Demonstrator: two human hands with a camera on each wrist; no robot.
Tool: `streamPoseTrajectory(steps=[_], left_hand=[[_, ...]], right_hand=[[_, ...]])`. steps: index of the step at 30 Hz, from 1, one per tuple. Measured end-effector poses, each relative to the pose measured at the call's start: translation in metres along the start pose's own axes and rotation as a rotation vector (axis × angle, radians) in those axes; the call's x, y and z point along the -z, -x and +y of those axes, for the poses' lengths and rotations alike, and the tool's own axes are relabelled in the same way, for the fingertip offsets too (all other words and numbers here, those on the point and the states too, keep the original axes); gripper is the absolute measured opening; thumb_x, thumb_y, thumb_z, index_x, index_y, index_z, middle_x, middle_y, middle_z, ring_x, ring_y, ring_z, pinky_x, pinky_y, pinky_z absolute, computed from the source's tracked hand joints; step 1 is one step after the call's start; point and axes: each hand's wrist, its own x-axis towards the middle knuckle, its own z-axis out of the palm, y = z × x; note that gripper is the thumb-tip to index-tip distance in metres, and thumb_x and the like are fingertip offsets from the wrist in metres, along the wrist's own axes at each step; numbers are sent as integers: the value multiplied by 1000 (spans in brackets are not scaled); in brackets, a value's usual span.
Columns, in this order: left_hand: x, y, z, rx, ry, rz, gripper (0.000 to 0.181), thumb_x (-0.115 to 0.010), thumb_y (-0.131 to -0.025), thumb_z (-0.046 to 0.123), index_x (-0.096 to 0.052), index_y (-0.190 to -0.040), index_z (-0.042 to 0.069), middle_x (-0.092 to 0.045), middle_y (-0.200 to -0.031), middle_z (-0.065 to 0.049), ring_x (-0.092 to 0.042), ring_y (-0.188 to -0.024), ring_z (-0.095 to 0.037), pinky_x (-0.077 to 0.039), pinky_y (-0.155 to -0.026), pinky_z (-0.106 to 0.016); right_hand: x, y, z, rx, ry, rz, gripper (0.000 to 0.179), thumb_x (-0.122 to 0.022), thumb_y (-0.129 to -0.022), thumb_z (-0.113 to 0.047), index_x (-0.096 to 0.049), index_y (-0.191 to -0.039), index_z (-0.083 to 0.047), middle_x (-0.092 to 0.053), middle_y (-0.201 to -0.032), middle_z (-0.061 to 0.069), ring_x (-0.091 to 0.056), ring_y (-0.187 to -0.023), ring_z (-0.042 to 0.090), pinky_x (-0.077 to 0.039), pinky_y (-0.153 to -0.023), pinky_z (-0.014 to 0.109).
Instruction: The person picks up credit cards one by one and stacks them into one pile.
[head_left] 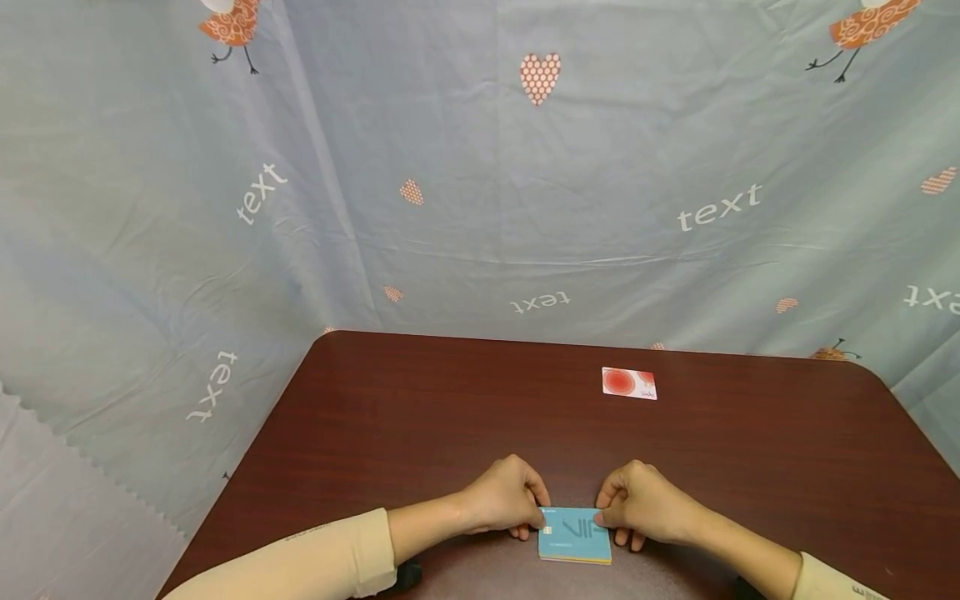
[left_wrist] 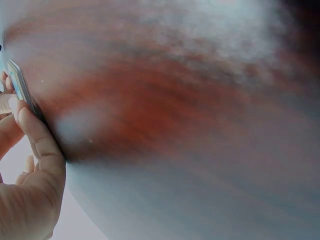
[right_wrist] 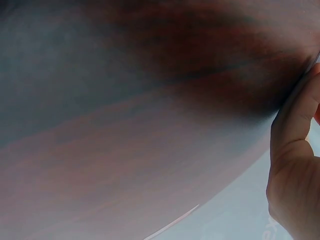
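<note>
A small stack of cards lies on the table near its front edge. The top card is blue with a chip and darker lettering, and yellowish and pale edges show beneath it. My left hand pinches the stack's left side, its thumb on the top card. From the other side my right hand grips the right edge in the same way, thumb also on top. In the left wrist view the stack appears side-on at the fingertips. The right wrist view cuts off the right hand's fingertips.
Farther back on the dark reddish-brown table lies a single red-and-white card. A pale blue-grey curtain printed with hearts, birds and words hangs behind the table and along its left side.
</note>
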Motion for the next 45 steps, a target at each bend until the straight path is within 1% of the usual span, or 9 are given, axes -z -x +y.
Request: streamPoseTrajectory(steps=[3, 10, 16, 23, 30, 38, 42, 45], left_hand=[[-1, 0, 0, 5, -14, 10, 19, -73, -78, -21, -73, -81, -1, -68, -60, -13, -57, -42, -11, -48, -42, -18], [-1, 0, 0, 12, -4, 14, 18, -72, -80, -20, -73, -81, -1, -68, -61, -14, -57, -42, -12, -48, -41, -18], [0, 0, 0, 15, 10, 11, 17, -72, -81, -19, -73, -81, -2, -68, -61, -14, -58, -42, -11, -48, -41, -17], [0, 0, 1, 21, 8, 15, 16, -72, -82, -19, -73, -82, -3, -69, -62, -14, -58, -43, -12, -49, -42, -17], [0, 1, 1, 23, 27, 20, 14, -71, -82, -20, -74, -84, -6, -70, -65, -14, -59, -43, -11, -48, -42, -16], [3, 0, 2, 18, 35, -7, 10, -71, -83, -17, -74, -86, -8, -71, -68, -15, -59, -44, -10, -50, -42, -17], [5, 1, 4, 21, 20, -9, 9, -73, -84, -15, -75, -89, -8, -71, -70, -15, -60, -45, -11, -50, -42, -18], [8, 0, 7, 7, -14, -9, 8, -74, -85, -12, -74, -92, -7, -72, -71, -13, -60, -46, -12, -50, -43, -19]], right_hand=[[0, 0, 0, -1, 6, 3, 9, -78, -92, -4, -71, -85, -2, -67, -63, 8, -64, -51, 15, -56, -44, 27], [0, -1, 3, 15, 17, 6, 7, -77, -93, -6, -71, -89, -3, -67, -65, 7, -65, -53, 17, -55, -44, 26], [0, 0, 4, 24, 31, 12, 10, -77, -92, -5, -72, -84, -5, -67, -63, 6, -65, -54, 16, -56, -45, 26], [0, 1, 4, 24, 26, 10, 10, -77, -92, -5, -72, -84, -5, -67, -63, 6, -65, -54, 16, -56, -46, 26], [1, 1, 4, 24, 23, 4, 10, -76, -93, -4, -74, -83, -4, -67, -63, 5, -65, -55, 15, -56, -47, 25], [2, 1, 6, 28, 17, 5, 10, -75, -94, -5, -74, -85, -4, -68, -65, 6, -66, -56, 16, -57, -48, 26], [4, 2, 7, 33, 14, 10, 8, -74, -96, -6, -74, -88, -3, -68, -68, 6, -66, -58, 16, -57, -49, 28], [8, 5, 7, 36, 23, 24, 7, -73, -97, -7, -74, -91, -3, -67, -71, 6, -64, -59, 16, -57, -50, 28]])
